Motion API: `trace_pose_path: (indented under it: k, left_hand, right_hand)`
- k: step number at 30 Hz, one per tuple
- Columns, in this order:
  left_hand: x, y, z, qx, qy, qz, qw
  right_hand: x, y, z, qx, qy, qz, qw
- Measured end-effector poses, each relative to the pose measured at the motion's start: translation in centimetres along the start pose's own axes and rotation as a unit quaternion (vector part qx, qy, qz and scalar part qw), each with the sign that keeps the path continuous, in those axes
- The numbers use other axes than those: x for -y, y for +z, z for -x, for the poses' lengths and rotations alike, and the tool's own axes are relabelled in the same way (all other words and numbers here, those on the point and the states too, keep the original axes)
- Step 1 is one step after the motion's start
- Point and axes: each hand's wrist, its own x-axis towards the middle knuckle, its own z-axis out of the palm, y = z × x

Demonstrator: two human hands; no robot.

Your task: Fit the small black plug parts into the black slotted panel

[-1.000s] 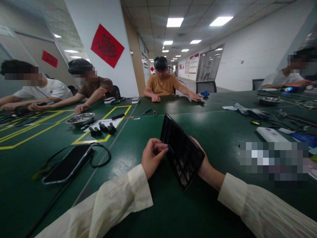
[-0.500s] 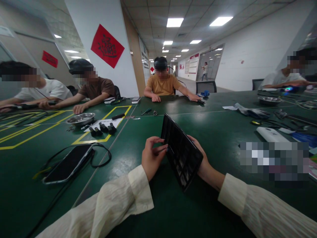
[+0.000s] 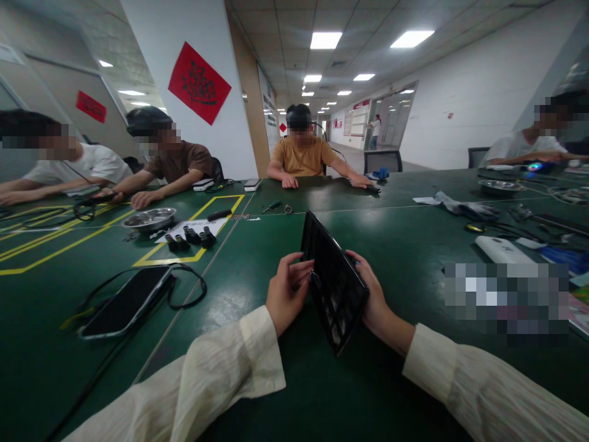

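Note:
A black compartment tray [image 3: 332,279] stands tilted on its edge on the green table [image 3: 405,245] in front of me. My right hand [image 3: 373,296] grips its right side from behind. My left hand [image 3: 288,293] is at the tray's left edge with fingers curled and pinched against it; I cannot tell whether something small is between the fingertips. Small dark parts show in the tray's lower cells.
A dark phone [image 3: 124,302] with a looped black cable lies to my left. Beyond it are a metal bowl [image 3: 150,219] and small black parts [image 3: 191,238] on a paper. Other people sit around the table. A white device [image 3: 501,250] and cables lie at right.
My left hand has moved closer onto the tray's left edge. The tray has tipped a little more upright and shifted slightly toward me.

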Motion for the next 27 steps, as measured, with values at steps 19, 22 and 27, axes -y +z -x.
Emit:
trace_pose_path:
  k: [19, 22, 27]
  left_hand:
    - [-0.10, -0.08, 0.28, -0.001, 0.008, -0.054, 0.998]
    - [-0.05, -0.15, 0.26, 0.013, 0.007, -0.055, 0.998]
    - [-0.17, -0.20, 0.21, 0.004, 0.004, -0.056, 0.998]
  right_hand:
    - [-0.07, 0.09, -0.24, -0.010, -0.006, -0.003, 1.000]
    - [-0.10, 0.08, -0.28, -0.010, -0.004, -0.011, 1.000]
    - [-0.08, 0.08, -0.38, -0.015, -0.001, -0.010, 1.000]
